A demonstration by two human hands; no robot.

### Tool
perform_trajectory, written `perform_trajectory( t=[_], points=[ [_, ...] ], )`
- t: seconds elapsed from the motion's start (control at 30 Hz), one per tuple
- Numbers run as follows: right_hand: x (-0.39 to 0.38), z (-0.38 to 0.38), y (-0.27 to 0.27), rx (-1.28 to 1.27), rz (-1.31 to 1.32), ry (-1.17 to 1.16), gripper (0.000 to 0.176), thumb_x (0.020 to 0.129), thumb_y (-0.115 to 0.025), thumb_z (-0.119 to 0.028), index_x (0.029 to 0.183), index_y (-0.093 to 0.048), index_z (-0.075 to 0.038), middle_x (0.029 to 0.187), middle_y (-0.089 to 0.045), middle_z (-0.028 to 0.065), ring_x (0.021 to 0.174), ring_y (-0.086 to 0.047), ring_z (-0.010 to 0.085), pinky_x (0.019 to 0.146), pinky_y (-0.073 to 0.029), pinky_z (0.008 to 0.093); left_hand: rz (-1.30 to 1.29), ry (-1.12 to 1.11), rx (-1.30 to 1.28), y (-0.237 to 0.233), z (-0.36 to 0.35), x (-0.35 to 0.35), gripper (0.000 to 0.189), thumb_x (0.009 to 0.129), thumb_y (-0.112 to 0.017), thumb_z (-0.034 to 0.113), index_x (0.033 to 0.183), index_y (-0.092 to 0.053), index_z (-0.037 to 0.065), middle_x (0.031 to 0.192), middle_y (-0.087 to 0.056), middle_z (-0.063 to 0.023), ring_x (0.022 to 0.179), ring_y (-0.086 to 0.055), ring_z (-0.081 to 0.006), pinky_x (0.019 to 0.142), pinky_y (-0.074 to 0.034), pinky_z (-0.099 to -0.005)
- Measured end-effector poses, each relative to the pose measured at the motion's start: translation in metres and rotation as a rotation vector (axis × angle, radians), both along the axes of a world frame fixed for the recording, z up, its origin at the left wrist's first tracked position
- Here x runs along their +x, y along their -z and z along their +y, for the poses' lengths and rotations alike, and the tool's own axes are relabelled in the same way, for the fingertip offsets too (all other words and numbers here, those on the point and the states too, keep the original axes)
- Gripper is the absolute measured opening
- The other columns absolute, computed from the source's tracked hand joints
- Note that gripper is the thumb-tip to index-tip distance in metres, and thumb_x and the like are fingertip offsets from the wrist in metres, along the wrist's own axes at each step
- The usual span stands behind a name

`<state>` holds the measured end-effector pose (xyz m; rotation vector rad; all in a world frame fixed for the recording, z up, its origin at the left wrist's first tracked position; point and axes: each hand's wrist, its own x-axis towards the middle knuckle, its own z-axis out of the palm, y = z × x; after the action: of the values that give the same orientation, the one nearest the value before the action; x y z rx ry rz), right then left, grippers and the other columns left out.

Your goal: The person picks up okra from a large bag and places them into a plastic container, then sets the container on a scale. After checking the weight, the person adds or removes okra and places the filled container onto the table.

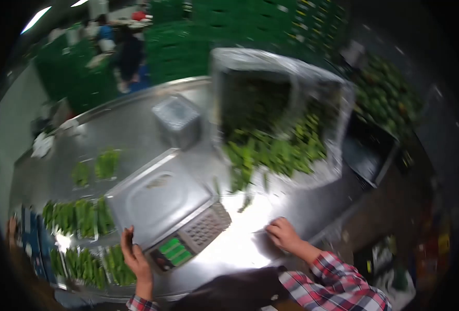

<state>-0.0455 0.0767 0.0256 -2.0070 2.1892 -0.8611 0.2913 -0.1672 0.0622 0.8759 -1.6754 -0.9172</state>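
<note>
My left hand (137, 259) is beside the front left edge of a weighing scale (162, 194), its fingers stretched out and nothing visible in it. Over the steel table, right of the scale's keypad, is my right hand (284, 234), its fingers curled together; whether they hold anything is too blurred to tell. The scale's metal plate carries no produce, and its display glows green. Long green pods (276, 150) spill from a plastic-lined crate (338, 150) beyond my right hand. Trays of green pods (87, 217) stand in rows left of the scale.
Behind the scale stands a stack of clear trays (176, 122). Two small green portions (106, 165) sit at the back left. Green crates (188, 52) form a wall behind the table. A black crate (369, 150) is at the right. A person (129, 57) stands far back left.
</note>
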Motion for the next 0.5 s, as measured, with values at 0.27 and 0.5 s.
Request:
perform_trajectory(
  t=[0.27, 0.5],
  points=[
    [-0.018, 0.084, 0.017, 0.128, -0.065, 0.022, 0.027, 0.079, -0.058, -0.025, 0.092, -0.057, -0.002, 0.089, -0.057, 0.0113, 0.085, -0.054, 0.0286, 0.074, -0.043, 0.0388, -0.337, 0.649, -0.044, 0.021, 0.125, -0.163, 0.037, 0.079, -0.054, 0.006, 0.115, -0.049, -0.002, 0.113, -0.053, -0.0176, 0.106, -0.05, -0.0316, 0.093, -0.037, -0.0358],
    [-0.109, 0.077, 0.039, -0.055, -0.565, 0.515, 0.028, 0.084, -0.055, -0.019, 0.105, -0.053, 0.0, 0.086, -0.058, 0.012, 0.081, -0.056, 0.0253, 0.071, -0.045, 0.0329, -0.314, 0.491, 0.189, 0.026, 0.116, -0.223, 0.034, 0.084, -0.052, 0.008, 0.116, -0.049, -0.003, 0.109, -0.056, -0.0149, 0.104, -0.054, -0.0223, 0.09, -0.041, -0.0324]
  ],
)
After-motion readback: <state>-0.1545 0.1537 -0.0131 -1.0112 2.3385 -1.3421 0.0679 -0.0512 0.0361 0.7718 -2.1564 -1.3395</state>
